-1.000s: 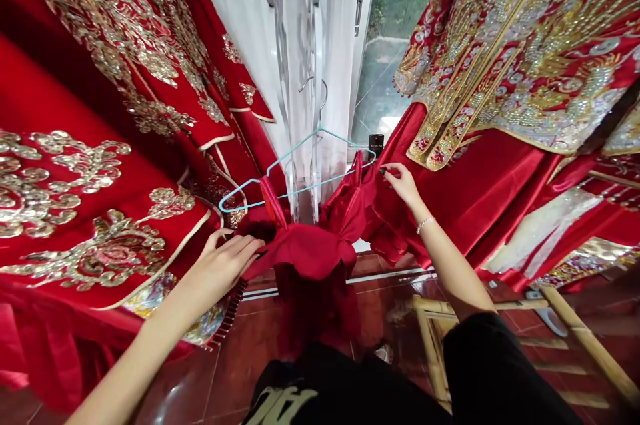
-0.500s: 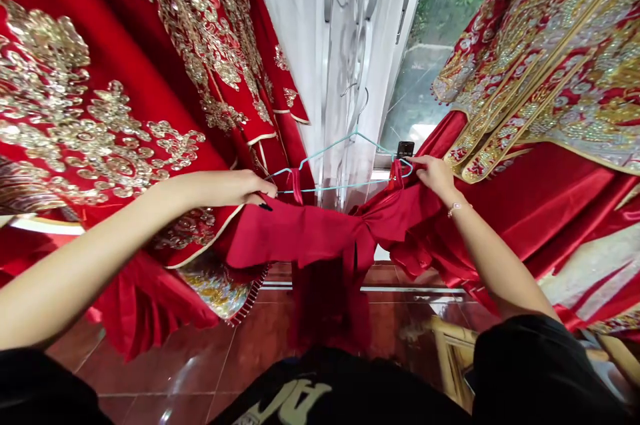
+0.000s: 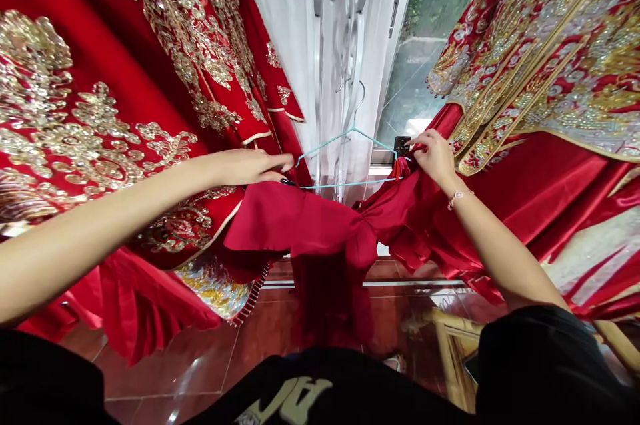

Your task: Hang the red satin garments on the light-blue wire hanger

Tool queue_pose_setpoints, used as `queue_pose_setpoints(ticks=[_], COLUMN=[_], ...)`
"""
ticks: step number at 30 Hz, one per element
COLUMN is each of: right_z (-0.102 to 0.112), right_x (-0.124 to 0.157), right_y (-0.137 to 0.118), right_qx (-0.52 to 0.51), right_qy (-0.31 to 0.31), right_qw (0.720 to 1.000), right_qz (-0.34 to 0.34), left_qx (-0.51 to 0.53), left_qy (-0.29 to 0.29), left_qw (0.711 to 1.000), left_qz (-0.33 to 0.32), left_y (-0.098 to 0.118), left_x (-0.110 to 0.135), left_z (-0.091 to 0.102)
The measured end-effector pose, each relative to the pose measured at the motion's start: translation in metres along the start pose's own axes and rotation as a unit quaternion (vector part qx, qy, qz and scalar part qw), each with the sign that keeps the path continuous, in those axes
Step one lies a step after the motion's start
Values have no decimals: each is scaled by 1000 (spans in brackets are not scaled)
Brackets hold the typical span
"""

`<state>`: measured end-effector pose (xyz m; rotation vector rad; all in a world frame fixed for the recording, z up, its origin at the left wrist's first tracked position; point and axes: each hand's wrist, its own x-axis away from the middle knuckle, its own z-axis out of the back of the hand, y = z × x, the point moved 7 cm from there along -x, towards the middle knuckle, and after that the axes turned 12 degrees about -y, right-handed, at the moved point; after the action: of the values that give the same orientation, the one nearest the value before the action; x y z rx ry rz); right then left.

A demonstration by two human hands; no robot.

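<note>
Centrally in frame, a blue hanger point(image 3: 355, 130) runs crosswise — left fingers point(image 3: 286, 163) and right fingers point(image 3: 420, 142) at opposite ends, grips unclear.

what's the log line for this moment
left hand: at left end of blue hanger | right hand: near its right end | red garment: below blue hanger

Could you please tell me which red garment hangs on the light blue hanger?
The plain middle garment, between the left hand and right hand; the left garment and right jacket bear shiny embroidery.
</note>
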<state>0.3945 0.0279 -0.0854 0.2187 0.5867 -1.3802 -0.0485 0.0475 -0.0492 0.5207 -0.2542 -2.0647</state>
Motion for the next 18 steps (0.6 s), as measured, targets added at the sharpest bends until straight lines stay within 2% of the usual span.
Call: queue_pose_setpoints(ticks=[2, 3, 5, 8, 14, 16, 18], right_z=[7, 10, 16, 22, 25, 34, 51], right_x=[-4, -5, -8, -15, -47, -59, -67], right_y=[-4, -8, -20, -37, -54, -58, -60], right_qx=[-28, -37, -51, -74, -164, -235, -322], right_qy=[26, 30, 32, 35, 58, 48, 34], right_qw=[999, 999, 998, 996, 982, 967, 941], right_qz=[-12, -9, 10, 47, 73, 84, 104], left_qx=[-36, -64, -115, -175, -239, -252, -253], left_qy=[-78, -93, -76, -88, -130, -130, -121], left_qw=[996, 993, 990, 980, 962, 958, 959], left_qz=[-20, -21, -13, -16, -33, -32, -32], left_y=[22, 32, 46, 62, 77, 78, 76], left_x=[8, 12, 15, 14, 15, 17, 19], left_z=[-22, -29, -33, -37, -40, -41, -41])
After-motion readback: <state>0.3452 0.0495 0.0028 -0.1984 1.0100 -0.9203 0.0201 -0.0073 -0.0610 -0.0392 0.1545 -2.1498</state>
